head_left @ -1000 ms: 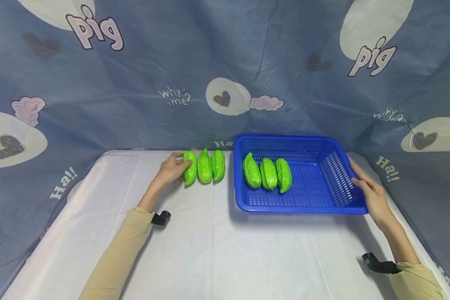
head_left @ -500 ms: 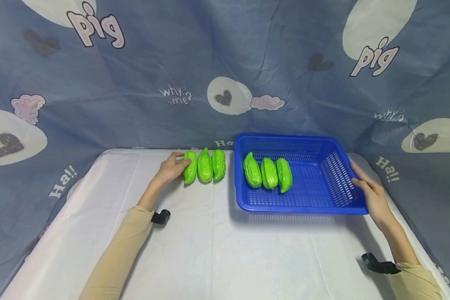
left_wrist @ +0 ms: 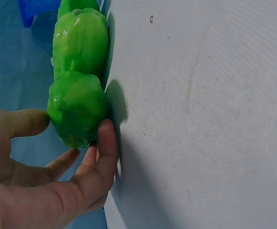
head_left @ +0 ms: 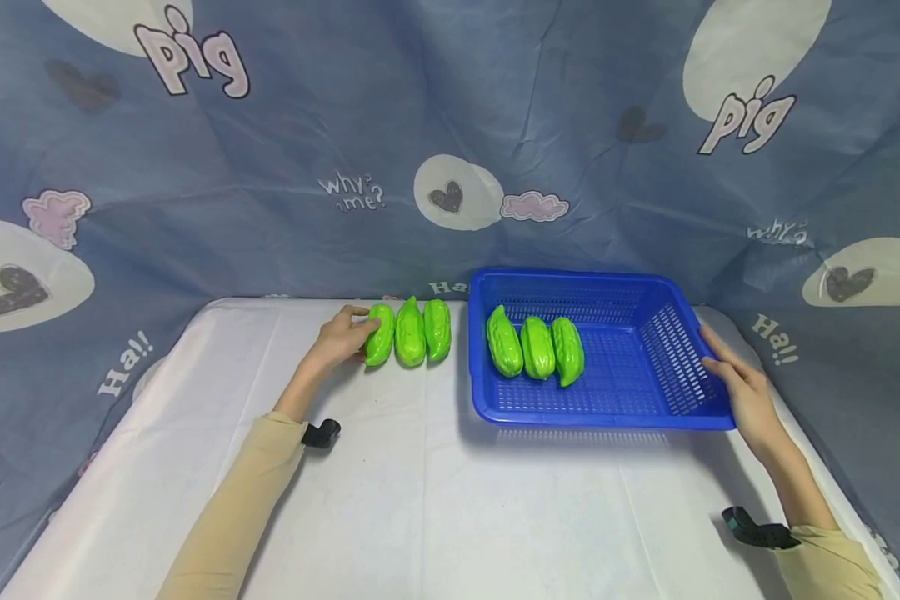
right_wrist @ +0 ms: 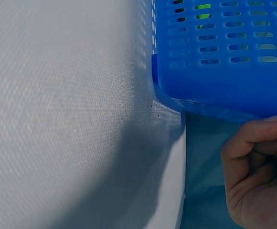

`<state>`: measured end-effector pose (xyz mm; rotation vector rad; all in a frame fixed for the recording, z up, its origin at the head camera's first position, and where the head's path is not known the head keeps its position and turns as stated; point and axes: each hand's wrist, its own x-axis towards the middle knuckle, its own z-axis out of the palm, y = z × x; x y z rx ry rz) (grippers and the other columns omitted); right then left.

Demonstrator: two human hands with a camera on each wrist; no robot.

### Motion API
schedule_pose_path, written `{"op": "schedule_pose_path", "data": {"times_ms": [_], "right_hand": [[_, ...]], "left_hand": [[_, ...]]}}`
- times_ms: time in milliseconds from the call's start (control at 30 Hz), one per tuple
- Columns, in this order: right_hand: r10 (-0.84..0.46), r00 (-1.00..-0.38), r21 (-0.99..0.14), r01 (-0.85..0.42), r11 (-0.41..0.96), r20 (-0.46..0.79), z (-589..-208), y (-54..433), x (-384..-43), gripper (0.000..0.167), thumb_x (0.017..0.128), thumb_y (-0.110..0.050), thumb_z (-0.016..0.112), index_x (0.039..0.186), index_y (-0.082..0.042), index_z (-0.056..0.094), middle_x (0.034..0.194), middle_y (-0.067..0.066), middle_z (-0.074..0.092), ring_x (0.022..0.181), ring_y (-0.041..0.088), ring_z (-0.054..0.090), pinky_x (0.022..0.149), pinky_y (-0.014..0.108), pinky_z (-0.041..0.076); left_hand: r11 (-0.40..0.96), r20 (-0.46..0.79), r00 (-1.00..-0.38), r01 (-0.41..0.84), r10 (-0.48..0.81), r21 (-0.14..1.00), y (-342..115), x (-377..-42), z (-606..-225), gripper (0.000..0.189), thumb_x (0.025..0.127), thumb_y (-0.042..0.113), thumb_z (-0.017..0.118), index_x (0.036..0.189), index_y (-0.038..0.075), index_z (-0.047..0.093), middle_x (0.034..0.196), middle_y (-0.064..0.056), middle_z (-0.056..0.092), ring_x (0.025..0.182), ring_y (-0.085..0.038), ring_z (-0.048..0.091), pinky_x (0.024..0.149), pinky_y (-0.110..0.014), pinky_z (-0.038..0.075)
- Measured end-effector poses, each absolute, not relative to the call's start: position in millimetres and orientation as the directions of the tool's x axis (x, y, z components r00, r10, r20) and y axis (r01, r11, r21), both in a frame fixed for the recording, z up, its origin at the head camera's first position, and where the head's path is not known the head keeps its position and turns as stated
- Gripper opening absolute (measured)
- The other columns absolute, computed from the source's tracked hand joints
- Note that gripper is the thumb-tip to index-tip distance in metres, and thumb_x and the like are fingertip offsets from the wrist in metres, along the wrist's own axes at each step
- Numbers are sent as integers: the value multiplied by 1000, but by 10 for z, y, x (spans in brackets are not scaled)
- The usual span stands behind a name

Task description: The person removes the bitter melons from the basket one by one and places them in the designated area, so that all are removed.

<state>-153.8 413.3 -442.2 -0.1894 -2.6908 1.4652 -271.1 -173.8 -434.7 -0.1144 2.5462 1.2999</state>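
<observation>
My left hand (head_left: 341, 335) holds the leftmost of three green toy bitter melons in a row on the white table. In the left wrist view, thumb and fingers lie on opposite sides of the near end of this bitter melon (left_wrist: 77, 107). Beside it lie the middle bitter melon (head_left: 410, 333) and the right one (head_left: 437, 331). My right hand (head_left: 750, 400) grips the right side of a blue plastic basket (head_left: 607, 419), its thumb at the rim in the right wrist view. Three more bitter melons (head_left: 537, 347) lie side by side in the left part of the basket.
A blue-grey printed cloth (head_left: 330, 242) hangs behind the table and along both its sides. The white tablecloth (head_left: 495, 517) stretches in front of the melons and the basket. A black wrist camera (head_left: 322, 434) sits on the left wrist, another (head_left: 757, 529) on the right.
The leftmost bitter melon has turned slightly in my left hand, its near tip shifting a little left. The right hand, the basket and the other melons stay in place.
</observation>
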Motion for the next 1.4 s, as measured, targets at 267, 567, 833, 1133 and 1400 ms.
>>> {"op": "schedule_pose_path", "data": {"times_ms": [267, 567, 833, 1133, 1400], "right_hand": [[148, -989, -844, 79, 531, 0, -4427, 4133, -1546, 53, 116, -45, 41, 167, -43, 28, 179, -9, 20, 149, -11, 30, 114, 9, 26], [148, -989, -838, 76, 540, 5, -4435, 4141, -1544, 53, 116, -44, 41, 167, -42, 29, 178, -6, 22, 143, -13, 34, 106, 4, 29], [144, -990, -853, 70, 518, 6, -4431, 4128, -1542, 53, 116, -44, 41, 167, -42, 28, 178, -13, 22, 152, -9, 27, 120, 13, 21], [140, -990, -863, 56, 502, 17, -4429, 4125, -1548, 54, 116, -42, 42, 168, -40, 28, 174, -23, 24, 155, -9, 23, 127, 18, 14], [127, -992, -847, 45, 530, 26, -4420, 4135, -1541, 54, 116, -41, 41, 168, -39, 28, 178, -13, 23, 144, -15, 32, 100, -3, 28]], "left_hand": [[606, -286, -957, -203, 42, 769, -1734, -2698, -4343, 66, 114, 38, 48, 167, 2, 31, 156, -31, 54, 123, -37, 69, 91, -34, 64], [580, -298, -952, -207, 65, 788, -1718, -2684, -4326, 68, 114, 37, 49, 168, 1, 26, 151, -32, 55, 99, -21, 71, 84, -30, 66], [599, -296, -954, -208, 51, 773, -1706, -2672, -4312, 69, 114, 36, 49, 168, 0, 25, 149, -31, 57, 104, -26, 73, 89, -34, 66], [643, -291, -956, -205, 28, 738, -1698, -2679, -4308, 69, 115, 38, 46, 168, -1, 24, 150, -30, 58, 110, -33, 73, 93, -38, 62], [646, -297, -954, -201, 42, 737, -1680, -2696, -4335, 70, 115, 37, 47, 168, -2, 23, 147, -31, 61, 100, -27, 76, 93, -38, 64]]}}
